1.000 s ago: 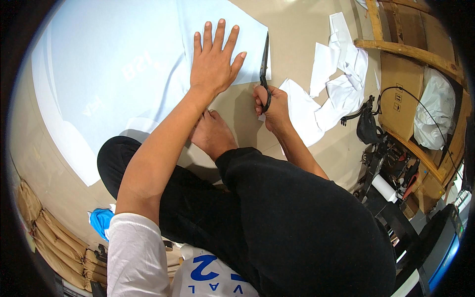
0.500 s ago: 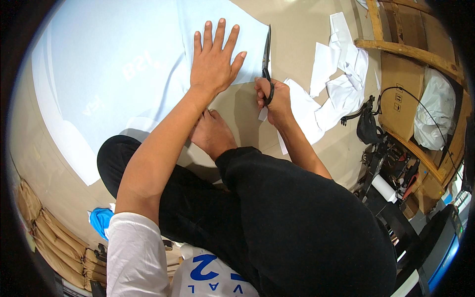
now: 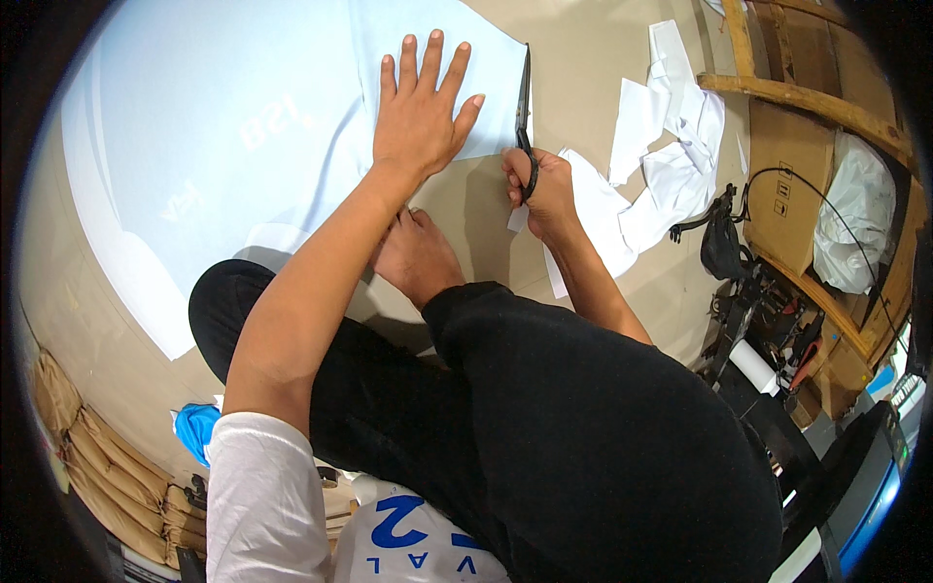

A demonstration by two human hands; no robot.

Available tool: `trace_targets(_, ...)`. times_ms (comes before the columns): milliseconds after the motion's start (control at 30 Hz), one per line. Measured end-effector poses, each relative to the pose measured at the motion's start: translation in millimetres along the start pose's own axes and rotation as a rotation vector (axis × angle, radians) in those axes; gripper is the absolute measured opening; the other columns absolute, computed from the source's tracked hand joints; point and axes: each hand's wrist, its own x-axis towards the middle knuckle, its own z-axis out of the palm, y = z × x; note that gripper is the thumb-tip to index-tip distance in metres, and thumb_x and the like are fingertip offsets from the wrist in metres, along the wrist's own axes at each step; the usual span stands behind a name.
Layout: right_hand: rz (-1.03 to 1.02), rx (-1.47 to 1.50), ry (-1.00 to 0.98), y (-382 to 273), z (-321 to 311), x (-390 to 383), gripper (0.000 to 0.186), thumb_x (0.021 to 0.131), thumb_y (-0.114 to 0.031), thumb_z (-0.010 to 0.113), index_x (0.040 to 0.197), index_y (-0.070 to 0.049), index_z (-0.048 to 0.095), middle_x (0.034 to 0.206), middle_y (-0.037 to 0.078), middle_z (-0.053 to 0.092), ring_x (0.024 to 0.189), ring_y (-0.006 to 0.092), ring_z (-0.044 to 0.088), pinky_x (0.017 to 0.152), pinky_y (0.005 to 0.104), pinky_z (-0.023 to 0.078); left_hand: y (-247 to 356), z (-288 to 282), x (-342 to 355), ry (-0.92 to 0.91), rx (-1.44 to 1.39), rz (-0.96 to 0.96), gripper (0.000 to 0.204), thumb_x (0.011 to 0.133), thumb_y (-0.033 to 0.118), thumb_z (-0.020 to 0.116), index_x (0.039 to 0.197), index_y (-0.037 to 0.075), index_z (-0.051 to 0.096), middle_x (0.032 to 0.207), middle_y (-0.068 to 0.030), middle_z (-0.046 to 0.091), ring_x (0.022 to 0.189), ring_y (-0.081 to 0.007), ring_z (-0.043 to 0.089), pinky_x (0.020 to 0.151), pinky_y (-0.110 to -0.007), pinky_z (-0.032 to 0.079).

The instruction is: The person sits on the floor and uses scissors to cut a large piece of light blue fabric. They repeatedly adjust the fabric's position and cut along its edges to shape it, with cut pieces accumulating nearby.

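Note:
A large sheet of light blue fabric (image 3: 224,87) with white edges lies spread over the floor. My left hand (image 3: 418,117) presses flat on it near its right part, fingers spread. Closed around the handles of black scissors (image 3: 525,97) is my right hand (image 3: 542,189), just below the fabric's right edge. The blades point away from me and lie along that edge; they look nearly closed. White offcuts (image 3: 671,185) lie crumpled to the right of the scissors, and some reach under my right wrist.
My bare foot (image 3: 420,257) and black-trousered legs (image 3: 583,418) are close below the fabric. At right stand a wooden frame (image 3: 807,102), a cardboard box (image 3: 787,185) and a white plastic bag (image 3: 855,214). Brown bundles (image 3: 117,476) lie at lower left, near a blue cloth (image 3: 197,430).
Almost nothing differs. The whole view has shifted very slightly; both hands, the scissors and the fabric keep about the same places.

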Motion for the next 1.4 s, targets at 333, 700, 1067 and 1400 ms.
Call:
trace_targets(333,0.012,-0.102,0.034,19,-30,-16,0.025,0.098,-0.021,0.079,0.084,-0.003,0.068,0.067,0.001,0.058,0.052,0.0123,0.053,0.048,0.0289,0.039,3,-10,4,-0.041,-0.028,0.000,0.071,0.112,0.051,0.052,0.174,0.019,0.036,0.179,-0.0197,0.031,0.165,-0.0475,0.024,0.133,-0.066,0.020)
trace_targets(700,-0.124,-0.726,0.679,31,-206,-13,0.042,0.099,-0.025,0.081,0.073,-0.002,0.058,0.061,0.004,0.059,0.051,0.0141,0.061,0.047,0.0328,0.048,14,2,21,-0.059,-0.239,0.203,0.066,0.110,0.033,0.060,0.171,0.018,0.041,0.178,-0.0159,0.035,0.164,-0.0440,0.029,0.133,-0.064,0.023)
trace_targets(1067,-0.378,-0.777,0.705,46,-192,-38,0.050,0.076,-0.031,0.101,0.079,-0.001,0.061,0.069,0.009,0.063,0.064,0.0202,0.057,0.066,0.0383,0.053,11,-12,78,-0.124,-0.445,0.364,0.023,0.093,0.000,0.062,0.111,0.009,0.073,0.117,-0.0085,0.068,0.117,-0.0304,0.064,0.100,-0.042,0.052)
trace_targets(1400,-0.213,-1.019,0.440,30,-183,-49,0.043,0.075,-0.021,0.099,0.080,-0.001,0.061,0.072,0.013,0.068,0.065,0.0261,0.063,0.067,0.0407,0.054,10,-56,44,-0.195,-0.894,0.202,0.021,0.100,0.001,0.069,0.119,0.008,0.070,0.114,-0.0138,0.066,0.108,-0.0369,0.066,0.093,-0.045,0.054)
